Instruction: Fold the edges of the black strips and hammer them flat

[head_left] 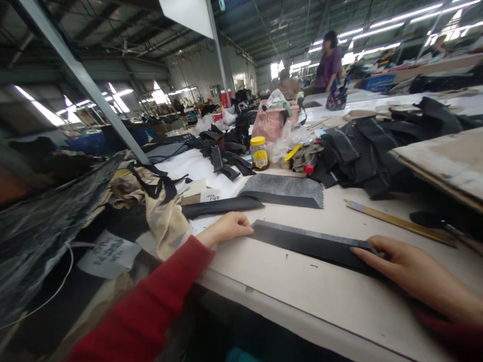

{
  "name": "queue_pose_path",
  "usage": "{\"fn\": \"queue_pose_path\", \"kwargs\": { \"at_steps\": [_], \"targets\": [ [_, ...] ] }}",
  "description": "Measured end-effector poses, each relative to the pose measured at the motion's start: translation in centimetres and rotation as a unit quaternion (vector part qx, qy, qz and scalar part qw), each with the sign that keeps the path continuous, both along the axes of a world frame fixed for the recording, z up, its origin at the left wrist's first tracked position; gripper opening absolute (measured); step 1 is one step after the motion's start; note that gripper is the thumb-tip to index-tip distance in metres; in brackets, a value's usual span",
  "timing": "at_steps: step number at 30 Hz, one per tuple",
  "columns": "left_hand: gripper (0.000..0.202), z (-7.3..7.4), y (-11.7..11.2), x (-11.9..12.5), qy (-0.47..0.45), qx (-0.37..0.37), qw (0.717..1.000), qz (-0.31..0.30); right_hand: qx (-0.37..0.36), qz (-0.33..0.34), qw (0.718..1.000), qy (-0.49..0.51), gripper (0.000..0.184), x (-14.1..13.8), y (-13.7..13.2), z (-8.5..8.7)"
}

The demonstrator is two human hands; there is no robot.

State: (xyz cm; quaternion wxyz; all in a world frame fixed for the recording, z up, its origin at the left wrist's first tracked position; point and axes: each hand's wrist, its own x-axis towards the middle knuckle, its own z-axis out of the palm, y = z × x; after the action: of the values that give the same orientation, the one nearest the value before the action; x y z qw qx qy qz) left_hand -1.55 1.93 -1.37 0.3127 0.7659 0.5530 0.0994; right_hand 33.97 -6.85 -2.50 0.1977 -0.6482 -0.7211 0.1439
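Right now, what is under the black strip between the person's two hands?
The black strip lies on the pale work table, visible along its edges. Directly beneath it, the surface is covered and cannot be seen.

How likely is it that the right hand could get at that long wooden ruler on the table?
Fairly likely, it seems. The right hand rests on the black strip, and the wooden ruler lies just beyond it on the table, with nothing visible between them.
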Motion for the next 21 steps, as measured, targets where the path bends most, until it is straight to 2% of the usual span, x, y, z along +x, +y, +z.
{"fn": "queue_pose_path", "kwargs": {
  "at_steps": [3, 10, 15, 21],
  "targets": [
    [0.027, 0.1, -0.3, 0.4, 0.016, 0.029, 0.999, -0.002, -0.046, 0.018, 0.998, -0.039, 0.037, -0.1, -0.1, 0.0],
    [0.024, 0.4, -0.7, 0.8, 0.046, 0.065, 0.997, -0.013, -0.025, 0.026, 0.997, -0.061, 0.035, -0.1, -0.2, -0.1],
    [0.021, 0.2, -0.8, 0.9, 0.074, 0.109, 0.990, -0.043, -0.012, 0.028, 0.998, -0.060, 0.030, -0.5, -0.4, 0.5],
    [0.016, 0.1, -0.8, 1.0, 0.048, 0.127, 0.989, -0.057, 0.006, 0.035, 0.995, -0.095, 0.026, -1.1, -0.7, 1.2]
  ]
}}
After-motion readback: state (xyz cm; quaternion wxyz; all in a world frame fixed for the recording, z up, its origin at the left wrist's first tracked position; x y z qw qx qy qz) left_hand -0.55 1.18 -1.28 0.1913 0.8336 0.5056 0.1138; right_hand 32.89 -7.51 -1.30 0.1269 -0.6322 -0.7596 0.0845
